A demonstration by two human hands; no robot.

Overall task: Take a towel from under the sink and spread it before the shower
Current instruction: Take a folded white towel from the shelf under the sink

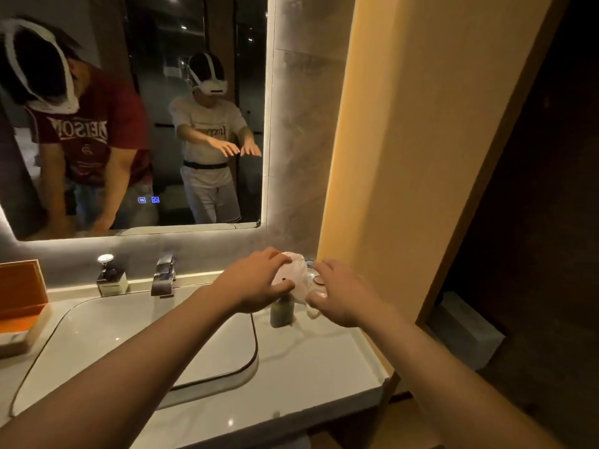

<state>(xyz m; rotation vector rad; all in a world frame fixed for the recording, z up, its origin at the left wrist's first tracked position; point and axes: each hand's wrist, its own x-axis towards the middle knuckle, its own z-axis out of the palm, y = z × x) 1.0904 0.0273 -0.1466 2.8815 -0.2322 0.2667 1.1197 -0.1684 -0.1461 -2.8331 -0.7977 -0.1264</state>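
Left hand: I see my left hand [256,280] stretched out over the far right of the counter, fingers loosely spread and relaxed, grasping nothing; its fingertips lie at or over a white plastic bag [296,273], contact not certain.
Right hand: my right hand [340,293] is just right of the bag, fingers spread and slack, nothing grasped; I cannot tell whether it touches anything.
Towel: not visible from my view; the space under the sink is hidden by the counter.
Clutter beneath hands: a small dark bottle [282,311] stands upright below my left hand, beside the bag; a clear glass item [312,270] sits between the hands, too blurred to identify further.
Sink: a white rectangular basin [129,335] is set into the counter, to the left of both forearms.
Fittings: a chrome tap [164,275] stands at the far rim of the basin; a soap dispenser [111,277] stands to its left.
Left edge: an orange box [21,293] rests on the counter at far left.
Surface: pale marble-look counter [308,377], glossy, with light spots.
Wall: a backlit mirror [136,118] shows two persons wearing headsets, one with both arms extended.
Room: dim, warm lighting; a yellow-lit wall panel [421,157] rises at right, darkness beyond it.
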